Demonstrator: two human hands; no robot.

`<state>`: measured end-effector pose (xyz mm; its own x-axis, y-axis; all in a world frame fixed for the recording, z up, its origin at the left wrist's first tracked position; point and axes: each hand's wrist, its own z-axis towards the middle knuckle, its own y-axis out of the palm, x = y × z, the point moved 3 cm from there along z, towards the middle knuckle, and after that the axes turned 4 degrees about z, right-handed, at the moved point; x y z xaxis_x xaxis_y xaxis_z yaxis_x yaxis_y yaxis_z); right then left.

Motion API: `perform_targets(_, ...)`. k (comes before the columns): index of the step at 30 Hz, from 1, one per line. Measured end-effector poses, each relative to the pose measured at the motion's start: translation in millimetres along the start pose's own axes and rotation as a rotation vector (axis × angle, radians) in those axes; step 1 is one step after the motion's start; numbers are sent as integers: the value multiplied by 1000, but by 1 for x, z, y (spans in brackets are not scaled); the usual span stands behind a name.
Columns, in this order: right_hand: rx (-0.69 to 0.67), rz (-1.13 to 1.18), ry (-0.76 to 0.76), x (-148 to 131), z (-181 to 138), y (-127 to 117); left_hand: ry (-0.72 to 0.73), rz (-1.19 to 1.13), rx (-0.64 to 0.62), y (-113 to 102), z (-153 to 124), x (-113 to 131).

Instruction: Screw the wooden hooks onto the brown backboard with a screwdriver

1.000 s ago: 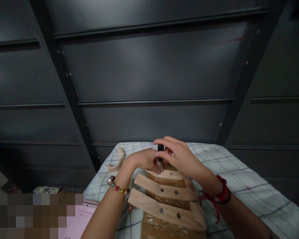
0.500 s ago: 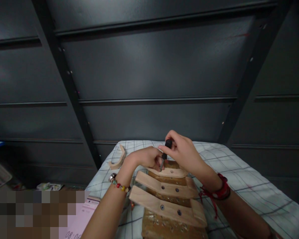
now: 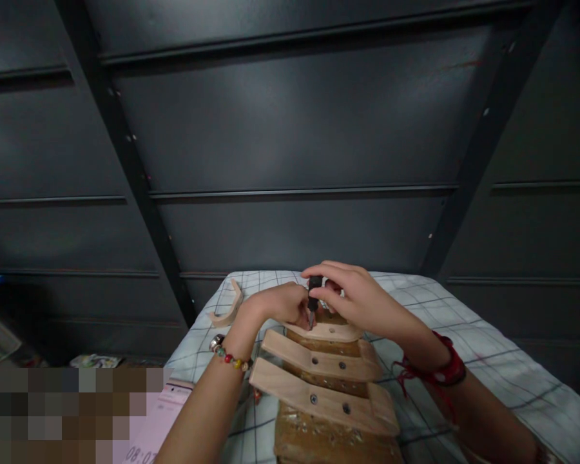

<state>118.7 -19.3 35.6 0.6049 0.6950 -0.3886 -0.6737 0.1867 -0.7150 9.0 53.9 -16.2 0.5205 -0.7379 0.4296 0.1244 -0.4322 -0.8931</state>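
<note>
My right hand is closed around the black handle of a screwdriver, which stands nearly upright. The driver's tip meets the left part of the farthest curved wooden piece. My left hand is closed at that piece's left end, its curled fingers beside the tip and partly hidden. One screw head shows to the right of the tip. Nearer to me, two more curved wooden pieces, a middle one and a front one, lie across a brown, tape-covered block, each with two dark screws.
A loose curved wooden piece lies at the far left of the checked cloth. At lower left, a phone with a pink screen lies beside my left forearm. A dark panelled wall rises behind the cloth.
The screwdriver has gone from leaning right to nearly upright. My right hand has turned and its fingers have shifted around the handle. My left hand stays in place.
</note>
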Motion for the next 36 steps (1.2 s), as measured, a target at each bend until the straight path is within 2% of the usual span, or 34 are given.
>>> perform_targets(7,175,-8,101,7,2,6,-14,0,-2,0,1,2)
perform_targets(15,198,-23,62,8,1,5,-27,6,16,-1,-1,1)
perform_targets(21,93,-79,-74,3,1,7,15,-29,9,1,2,-1)
perform_targets(29,106,123,122,3,1,5,16,-14,34,1,1,-5)
perform_targets(36,207,-26,105,9,0,7,16,-22,17,2,2,-6)
